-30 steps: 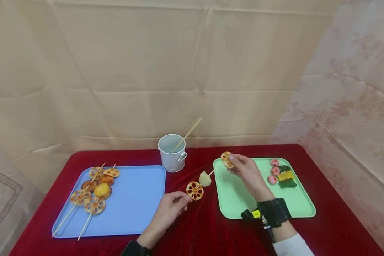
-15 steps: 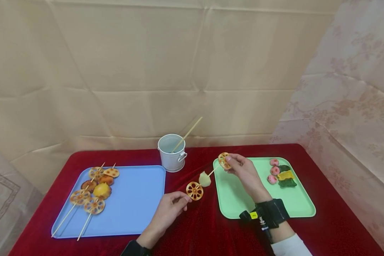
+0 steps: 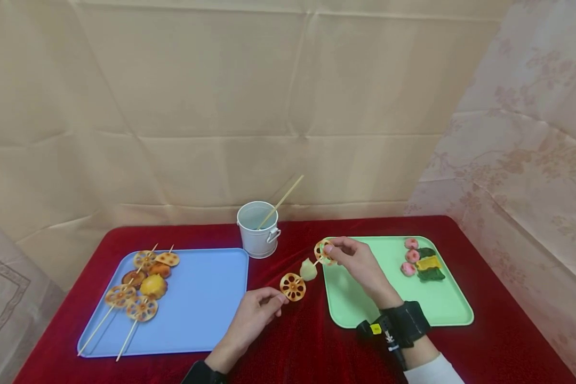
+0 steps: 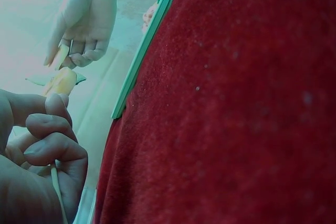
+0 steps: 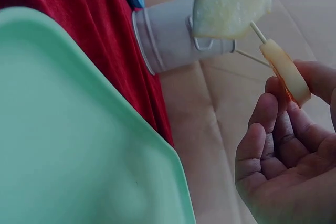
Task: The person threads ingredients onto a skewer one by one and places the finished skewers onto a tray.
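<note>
In the head view my left hand (image 3: 252, 316) grips a bamboo skewer, whose lower end (image 4: 56, 190) emerges below the curled fingers in the left wrist view. A browned lotus root slice (image 3: 293, 287) is threaded just beyond the fingertips, with a pale, rough-edged chunk (image 3: 308, 270) above it. My right hand (image 3: 365, 268) pinches a second lotus root slice (image 5: 287, 74) between thumb and fingers. That slice sits right at the skewer's upper end (image 5: 258, 32), beyond the pale chunk. Both hands are raised between the two trays.
A blue tray (image 3: 201, 304) on the left bears two loaded skewers (image 3: 141, 309). The green tray (image 3: 365, 309) at right holds pink pieces (image 3: 412, 256) and green and yellow pieces (image 3: 429, 264). A white bucket (image 3: 258, 240) with a stick (image 3: 288, 193) stands at the back.
My right hand has moved left and slightly down with its lotus root slice, bringing it to the skewer's upper end. The left hand has stayed nearly still.
</note>
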Motion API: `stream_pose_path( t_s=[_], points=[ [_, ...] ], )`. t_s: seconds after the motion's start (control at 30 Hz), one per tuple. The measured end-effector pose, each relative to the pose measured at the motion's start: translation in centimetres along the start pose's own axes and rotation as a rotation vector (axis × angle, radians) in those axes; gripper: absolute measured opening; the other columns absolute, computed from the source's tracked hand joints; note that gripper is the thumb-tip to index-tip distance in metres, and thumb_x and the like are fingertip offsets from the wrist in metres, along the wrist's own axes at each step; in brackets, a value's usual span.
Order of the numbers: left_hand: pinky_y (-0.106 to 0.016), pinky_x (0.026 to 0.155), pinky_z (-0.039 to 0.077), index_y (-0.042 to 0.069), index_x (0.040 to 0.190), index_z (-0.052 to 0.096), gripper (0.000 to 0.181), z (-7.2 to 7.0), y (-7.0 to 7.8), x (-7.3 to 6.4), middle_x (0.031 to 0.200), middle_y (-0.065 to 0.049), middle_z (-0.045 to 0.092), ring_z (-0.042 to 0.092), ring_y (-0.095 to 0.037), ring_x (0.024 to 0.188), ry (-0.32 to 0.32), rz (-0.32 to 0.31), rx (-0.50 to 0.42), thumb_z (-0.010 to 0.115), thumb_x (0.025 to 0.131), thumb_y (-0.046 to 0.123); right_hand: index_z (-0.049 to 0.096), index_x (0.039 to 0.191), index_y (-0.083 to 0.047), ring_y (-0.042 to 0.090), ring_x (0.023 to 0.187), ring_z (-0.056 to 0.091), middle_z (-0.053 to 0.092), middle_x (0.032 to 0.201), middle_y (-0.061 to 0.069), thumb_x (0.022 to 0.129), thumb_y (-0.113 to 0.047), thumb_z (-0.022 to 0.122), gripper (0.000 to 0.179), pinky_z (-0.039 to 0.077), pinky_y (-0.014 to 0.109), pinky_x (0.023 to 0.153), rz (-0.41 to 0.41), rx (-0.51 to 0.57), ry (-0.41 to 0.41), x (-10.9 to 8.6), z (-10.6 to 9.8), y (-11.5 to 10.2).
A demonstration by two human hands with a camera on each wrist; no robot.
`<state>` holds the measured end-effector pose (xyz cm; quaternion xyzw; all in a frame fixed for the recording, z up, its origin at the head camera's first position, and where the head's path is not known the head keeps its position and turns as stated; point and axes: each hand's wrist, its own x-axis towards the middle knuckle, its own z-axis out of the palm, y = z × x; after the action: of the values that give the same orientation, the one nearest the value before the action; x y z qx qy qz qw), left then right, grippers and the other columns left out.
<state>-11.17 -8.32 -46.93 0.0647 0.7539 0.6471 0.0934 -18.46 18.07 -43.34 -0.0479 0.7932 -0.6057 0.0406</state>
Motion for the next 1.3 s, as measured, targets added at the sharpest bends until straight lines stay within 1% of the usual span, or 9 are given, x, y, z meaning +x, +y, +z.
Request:
stream_pose_path(
  t_s=[0.2,0.6,0.8,0.93,1.03,1.13,1.2,1.27,1.3],
  points=[
    [-0.018,0.053,0.035,-0.004,0.098,0.074,0.017,-0.1,0.0,0.1,0.069,0.0,0.06,0.045,-0.005,0.056,-0.001,-0.024,0.005,0.061,0.098,0.007,0.069,0.121,-0.001,0.021,0.092,0.062,0.069,0.097,0.004,0.098,-0.028,0.072,0.036,0.05,0.043,0.087,-0.005,0.004,-0.016,-0.2,0.6,0.0],
    [-0.018,0.051,0.034,-0.005,0.098,0.074,0.016,0.0,0.2,-0.1,0.067,0.001,0.06,0.043,-0.003,0.054,0.013,-0.009,-0.022,0.062,0.098,0.007,0.069,0.118,0.0,0.023,0.091,0.061,0.068,0.095,0.005,0.098,-0.026,0.073,0.032,0.049,0.041,0.083,-0.032,0.011,-0.045,-0.1,0.9,0.1],
    [-0.019,0.051,0.034,-0.005,0.1,0.074,0.016,0.0,0.3,-0.2,0.069,-0.001,0.06,0.042,-0.004,0.054,0.015,-0.012,-0.048,0.064,0.098,0.007,0.069,0.12,0.0,0.02,0.088,0.061,0.068,0.093,0.002,0.098,-0.023,0.073,0.032,0.05,0.04,0.082,-0.015,0.033,-0.044,-0.1,1.2,0.1],
    [-0.019,0.052,0.034,-0.004,0.099,0.074,0.015,0.0,0.4,-0.1,0.069,-0.001,0.06,0.043,-0.004,0.055,0.015,-0.021,-0.026,0.064,0.098,0.008,0.068,0.123,0.0,0.021,0.091,0.062,0.068,0.096,0.005,0.098,-0.025,0.072,0.035,0.051,0.042,0.086,-0.003,0.041,-0.043,-0.1,1.1,0.2],
    [-0.019,0.052,0.035,-0.002,0.099,0.075,0.016,-0.1,0.4,-0.1,0.069,-0.001,0.061,0.044,-0.005,0.055,0.024,-0.018,0.01,0.065,0.098,0.01,0.065,0.126,-0.002,0.022,0.096,0.061,0.068,0.105,0.009,0.1,-0.033,0.071,0.04,0.051,0.043,0.089,0.007,0.032,0.012,-0.1,0.9,0.0],
    [-0.019,0.052,0.036,-0.002,0.099,0.075,0.017,-0.1,0.4,0.0,0.07,-0.002,0.061,0.044,-0.005,0.055,0.042,-0.011,0.028,0.065,0.099,0.011,0.064,0.122,-0.005,0.021,0.096,0.057,0.064,0.106,0.01,0.1,-0.04,0.069,0.042,0.049,0.036,0.083,-0.014,-0.042,0.148,-0.3,0.8,-0.5],
    [-0.02,0.051,0.036,-0.003,0.098,0.075,0.017,-0.1,0.3,0.1,0.069,-0.002,0.061,0.045,-0.006,0.054,0.058,-0.003,0.04,0.065,0.099,0.011,0.063,0.111,-0.007,0.02,0.088,0.055,0.062,0.096,0.008,0.099,-0.042,0.069,0.038,0.045,0.031,0.073,-0.061,-0.126,0.243,-0.7,1.0,-1.0],
    [-0.02,0.051,0.035,-0.003,0.097,0.075,0.017,0.0,0.3,0.2,0.069,-0.001,0.061,0.045,-0.006,0.054,0.076,0.004,0.05,0.065,0.098,0.011,0.063,0.1,-0.01,0.018,0.078,0.052,0.058,0.084,0.004,0.098,-0.04,0.071,0.031,0.04,0.029,0.065,-0.151,-0.236,0.307,-1.3,1.5,-1.6],
    [-0.02,0.051,0.035,-0.003,0.097,0.076,0.017,0.0,0.2,0.2,0.069,-0.001,0.062,0.044,-0.005,0.054,0.085,0.011,0.056,0.065,0.098,0.01,0.063,0.096,-0.011,0.017,0.073,0.051,0.056,0.079,0.002,0.098,-0.037,0.072,0.028,0.039,0.029,0.062,-0.211,-0.293,0.321,-1.5,1.9,-1.9]
  ],
)
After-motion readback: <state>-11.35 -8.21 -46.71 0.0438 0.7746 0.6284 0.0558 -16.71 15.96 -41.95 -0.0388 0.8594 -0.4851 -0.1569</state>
